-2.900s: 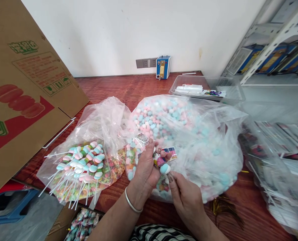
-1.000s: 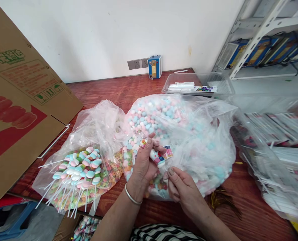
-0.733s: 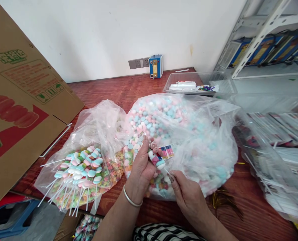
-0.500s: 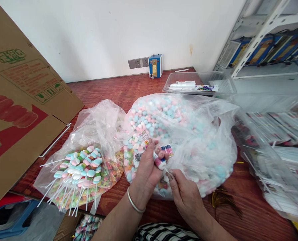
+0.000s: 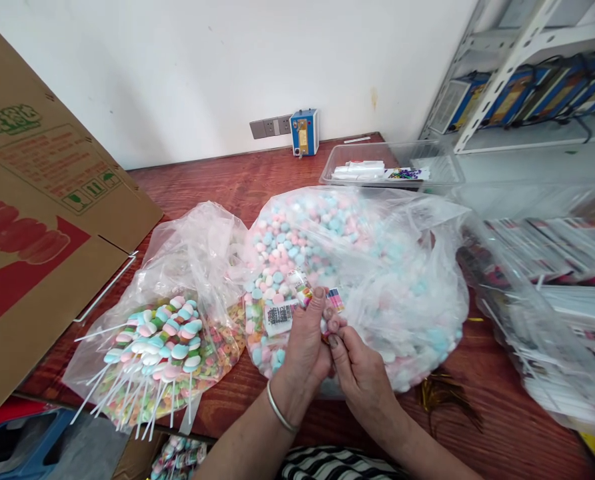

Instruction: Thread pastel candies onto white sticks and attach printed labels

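My left hand (image 5: 307, 340) is closed around a marshmallow lollipop in a printed clear wrapper (image 5: 301, 287), whose top shows above the thumb. My right hand (image 5: 360, 363) pinches at the lower end of it, its fingertips meeting those of my left hand; the white stick is hidden now. Another bit of printed wrapping (image 5: 335, 300) shows behind the left fingers. Beside the left wrist, a white label with black print (image 5: 279, 319) lies over a large clear bag of pastel marshmallows (image 5: 292, 230). Both hands are above the near side of this bag.
Unwrapped marshmallow sticks (image 5: 167, 333) lie on a bag of gummy rings (image 5: 227, 340) at left. A cardboard box (image 5: 42, 220) stands far left. A blue device (image 5: 305, 133) is by the wall. Clear trays (image 5: 335, 163) stand behind and at right; gold twist ties (image 5: 442, 393) lie near right.
My right hand has moved up against my left fingers, and the white stick between them is now out of sight. The left hand has turned slightly upright. The view has shifted a little.
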A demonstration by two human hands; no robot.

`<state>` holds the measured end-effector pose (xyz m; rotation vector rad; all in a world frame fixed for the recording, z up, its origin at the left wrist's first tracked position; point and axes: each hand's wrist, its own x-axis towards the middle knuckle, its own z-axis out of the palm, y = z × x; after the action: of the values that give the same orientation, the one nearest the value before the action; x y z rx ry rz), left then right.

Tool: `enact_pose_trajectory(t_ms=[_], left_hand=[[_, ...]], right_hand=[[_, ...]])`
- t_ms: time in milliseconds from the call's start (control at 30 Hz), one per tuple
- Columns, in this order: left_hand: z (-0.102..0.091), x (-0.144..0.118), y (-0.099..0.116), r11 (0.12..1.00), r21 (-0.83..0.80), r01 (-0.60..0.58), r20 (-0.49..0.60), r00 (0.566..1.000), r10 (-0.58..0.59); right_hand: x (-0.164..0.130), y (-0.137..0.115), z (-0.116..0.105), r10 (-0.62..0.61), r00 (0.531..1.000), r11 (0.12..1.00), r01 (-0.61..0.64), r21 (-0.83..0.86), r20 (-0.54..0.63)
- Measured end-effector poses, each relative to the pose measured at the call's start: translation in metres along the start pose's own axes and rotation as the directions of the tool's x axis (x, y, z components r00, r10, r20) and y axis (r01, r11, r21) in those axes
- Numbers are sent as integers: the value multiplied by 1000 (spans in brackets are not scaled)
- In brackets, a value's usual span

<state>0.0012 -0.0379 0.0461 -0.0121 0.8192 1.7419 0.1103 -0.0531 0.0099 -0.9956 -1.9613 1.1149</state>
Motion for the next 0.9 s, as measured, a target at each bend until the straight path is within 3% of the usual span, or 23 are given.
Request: enact_pose_trajectory(t_ms=[100, 233, 400, 567, 733, 900], left_hand=[[-1, -3, -8, 999, 34, 7, -25, 1000, -6], [-4, -3, -5, 995, 61, -82, 20, 997, 81], [-12, -12, -22, 991, 129, 40, 17, 999, -43], [-15, -25, -32, 947, 320, -28, 13, 1000, 25], [-14, -41, -23, 932, 359, -47, 66, 998, 25], [-17, -45, -5, 952, 293, -91, 9, 996, 93]], right_hand=[[3, 3, -2, 22, 1000, 999, -23, 42, 15], [1, 4, -5, 58, 995, 997, -63, 48, 87], [7, 0, 0, 31, 997, 992, -22, 123, -68], [8, 2, 3, 52, 997, 977, -40, 210, -54], [1, -1, -2, 37, 995, 967, -13, 254, -90], [-13, -7, -7, 25, 997, 985, -12, 171, -77]])
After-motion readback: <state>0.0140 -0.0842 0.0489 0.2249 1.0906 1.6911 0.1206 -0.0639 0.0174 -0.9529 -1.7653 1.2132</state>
